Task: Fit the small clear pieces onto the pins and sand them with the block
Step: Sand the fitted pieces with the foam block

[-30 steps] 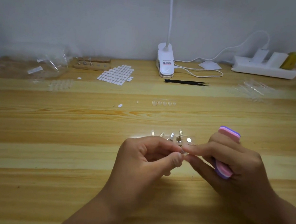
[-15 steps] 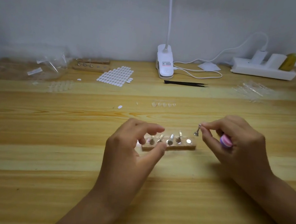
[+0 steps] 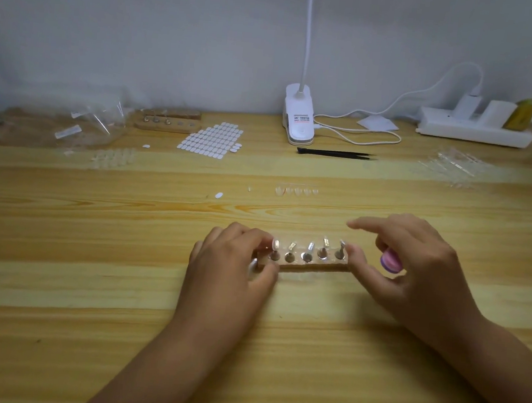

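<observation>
A small wooden pin holder (image 3: 312,265) lies on the table in front of me with several metal pins (image 3: 308,252) standing in a row, each topped by a small clear piece. My left hand (image 3: 228,272) grips the holder's left end, fingers by the leftmost pin (image 3: 275,251). My right hand (image 3: 414,267) holds the pink and purple sanding block (image 3: 390,261) in its curled fingers, thumb touching the holder's right end beside the rightmost pin (image 3: 340,250), index finger stretched out above. A short row of clear pieces (image 3: 296,190) lies farther back.
Behind are a sheet of white oval stickers (image 3: 212,139), a second wooden pin holder (image 3: 168,120), clear bags (image 3: 93,126), black tweezers (image 3: 336,153), a clip lamp (image 3: 298,120) with cable, a white power strip (image 3: 476,130) and clear strips (image 3: 449,168) at right.
My right hand carried a pin over and set it in the holder's rightmost hole, then let go. My left hand moved down and took hold of the holder's left end.
</observation>
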`<control>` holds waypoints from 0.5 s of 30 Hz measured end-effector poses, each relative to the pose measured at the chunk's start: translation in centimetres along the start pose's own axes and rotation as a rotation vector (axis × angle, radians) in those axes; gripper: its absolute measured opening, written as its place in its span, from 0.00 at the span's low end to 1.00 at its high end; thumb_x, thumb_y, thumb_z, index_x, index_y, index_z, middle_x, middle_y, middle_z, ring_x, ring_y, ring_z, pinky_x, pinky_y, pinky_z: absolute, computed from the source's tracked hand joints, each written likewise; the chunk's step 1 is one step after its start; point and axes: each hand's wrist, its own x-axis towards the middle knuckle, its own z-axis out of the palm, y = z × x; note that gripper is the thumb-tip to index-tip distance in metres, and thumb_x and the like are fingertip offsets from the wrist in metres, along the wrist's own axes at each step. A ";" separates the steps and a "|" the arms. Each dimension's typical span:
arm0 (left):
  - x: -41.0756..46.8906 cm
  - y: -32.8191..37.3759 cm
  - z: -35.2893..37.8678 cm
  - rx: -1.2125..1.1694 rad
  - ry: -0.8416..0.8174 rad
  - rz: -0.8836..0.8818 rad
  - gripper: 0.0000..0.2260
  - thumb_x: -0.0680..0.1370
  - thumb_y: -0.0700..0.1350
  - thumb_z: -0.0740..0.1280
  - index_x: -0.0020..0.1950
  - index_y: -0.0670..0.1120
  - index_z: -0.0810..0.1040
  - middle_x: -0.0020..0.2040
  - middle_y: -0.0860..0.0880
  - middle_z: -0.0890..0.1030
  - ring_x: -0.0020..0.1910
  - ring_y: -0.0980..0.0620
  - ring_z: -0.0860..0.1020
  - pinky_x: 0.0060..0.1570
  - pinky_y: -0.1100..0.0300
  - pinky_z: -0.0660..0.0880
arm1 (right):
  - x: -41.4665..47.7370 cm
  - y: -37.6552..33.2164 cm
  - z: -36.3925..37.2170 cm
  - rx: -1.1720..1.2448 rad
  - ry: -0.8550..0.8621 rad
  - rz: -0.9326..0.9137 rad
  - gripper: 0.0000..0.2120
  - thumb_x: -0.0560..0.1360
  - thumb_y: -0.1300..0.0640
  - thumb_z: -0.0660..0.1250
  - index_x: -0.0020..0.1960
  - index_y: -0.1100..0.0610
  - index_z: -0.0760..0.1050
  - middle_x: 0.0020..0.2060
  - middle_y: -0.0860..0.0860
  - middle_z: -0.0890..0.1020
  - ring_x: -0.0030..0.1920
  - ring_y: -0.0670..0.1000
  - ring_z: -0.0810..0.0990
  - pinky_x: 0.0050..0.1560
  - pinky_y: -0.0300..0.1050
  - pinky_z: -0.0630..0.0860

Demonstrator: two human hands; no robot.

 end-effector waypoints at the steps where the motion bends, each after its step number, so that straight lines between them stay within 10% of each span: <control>1: 0.0 0.0 0.0 -0.007 -0.003 0.007 0.08 0.74 0.46 0.71 0.52 0.55 0.80 0.47 0.59 0.78 0.51 0.54 0.72 0.53 0.57 0.67 | 0.3 -0.3 0.0 0.036 -0.032 0.040 0.16 0.75 0.51 0.68 0.57 0.60 0.82 0.31 0.50 0.72 0.36 0.47 0.68 0.44 0.40 0.66; 15: -0.1 0.1 -0.2 0.063 0.033 0.088 0.19 0.72 0.50 0.73 0.63 0.56 0.77 0.54 0.59 0.77 0.56 0.55 0.72 0.55 0.61 0.63 | 0.8 -1.3 -0.5 0.126 -0.171 0.000 0.11 0.75 0.53 0.72 0.53 0.59 0.84 0.33 0.49 0.76 0.35 0.47 0.72 0.42 0.38 0.68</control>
